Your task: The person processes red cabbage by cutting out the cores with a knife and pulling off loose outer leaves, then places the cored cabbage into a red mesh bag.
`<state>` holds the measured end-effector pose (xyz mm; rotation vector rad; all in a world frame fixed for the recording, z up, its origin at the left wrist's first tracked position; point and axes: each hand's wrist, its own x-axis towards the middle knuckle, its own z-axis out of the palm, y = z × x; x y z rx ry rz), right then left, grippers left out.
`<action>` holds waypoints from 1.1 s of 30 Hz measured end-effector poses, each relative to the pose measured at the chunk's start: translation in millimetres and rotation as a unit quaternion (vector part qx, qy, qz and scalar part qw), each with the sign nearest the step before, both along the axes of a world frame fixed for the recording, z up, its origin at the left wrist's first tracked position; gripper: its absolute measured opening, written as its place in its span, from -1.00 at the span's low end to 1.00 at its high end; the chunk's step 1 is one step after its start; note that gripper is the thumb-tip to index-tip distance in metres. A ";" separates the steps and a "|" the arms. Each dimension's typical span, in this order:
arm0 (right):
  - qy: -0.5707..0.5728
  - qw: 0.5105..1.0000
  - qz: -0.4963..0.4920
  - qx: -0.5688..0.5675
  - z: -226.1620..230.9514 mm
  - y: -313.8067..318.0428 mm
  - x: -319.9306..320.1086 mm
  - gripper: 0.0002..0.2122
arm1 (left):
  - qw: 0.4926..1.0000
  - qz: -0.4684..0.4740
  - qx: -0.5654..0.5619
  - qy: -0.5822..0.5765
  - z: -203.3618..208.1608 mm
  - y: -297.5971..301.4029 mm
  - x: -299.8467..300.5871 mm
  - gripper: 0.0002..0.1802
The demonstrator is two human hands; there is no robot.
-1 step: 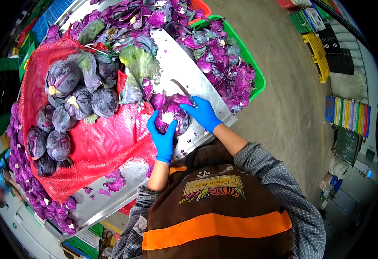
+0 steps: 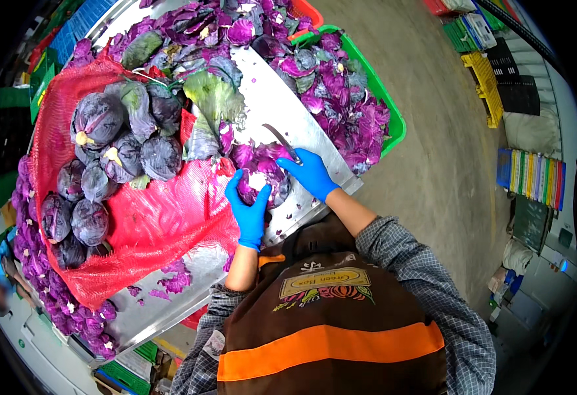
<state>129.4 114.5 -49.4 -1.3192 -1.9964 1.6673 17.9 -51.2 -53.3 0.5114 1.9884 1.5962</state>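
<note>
A partly trimmed red cabbage [image 2: 276,179] rests on the metal table [image 2: 287,92], its pale cut stem turned up. My left hand [image 2: 247,214], in a blue glove, grips its near left side with thumb and fingers spread around it. In my right hand [image 2: 309,174], also blue-gloved, is a small curved knife [image 2: 276,135], its blade pointing up and left, away from the cabbage. The right fingertips are close to the cabbage's right side; whether they touch it I cannot tell. Loose purple leaves lie just beyond the cabbage.
Several whole red cabbages [image 2: 125,157] sit on an opened red mesh sack [image 2: 170,210] to the left. Trimmed cabbages [image 2: 38,263] line the table's far left edge. A green crate [image 2: 393,118] heaped with leaves adjoins the right edge, beside an orange crate [image 2: 311,12]. Another person [image 2: 5,270] is far left.
</note>
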 end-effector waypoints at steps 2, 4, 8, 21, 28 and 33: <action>-0.182 0.978 0.070 0.077 -9.2 7.7 8.4 -0.59 | 0.999 -0.044 0.003 0.004 1.1 -6.9 -1.2 -0.14; -0.213 0.971 0.080 0.073 -8.3 10.7 7.1 -0.54 | 1.000 0.000 0.005 -0.009 -1.0 -6.1 2.0 -0.15; -0.059 0.997 -0.046 0.021 21.2 -16.5 11.6 -0.48 | 0.990 0.104 -0.073 -0.064 27.8 -9.5 15.5 -0.17; -0.084 0.985 0.056 0.140 43.0 -23.7 29.7 -0.59 | 0.922 -0.217 -0.140 0.288 69.4 17.4 -25.4 -0.01; -0.143 0.953 0.119 0.241 50.8 -26.6 37.8 -0.57 | 0.945 -0.148 -0.118 0.265 56.4 32.7 -6.6 0.03; -0.189 0.920 0.166 0.301 54.0 -25.3 25.0 -0.54 | 0.941 -0.140 -0.087 0.295 54.4 31.6 -0.6 0.01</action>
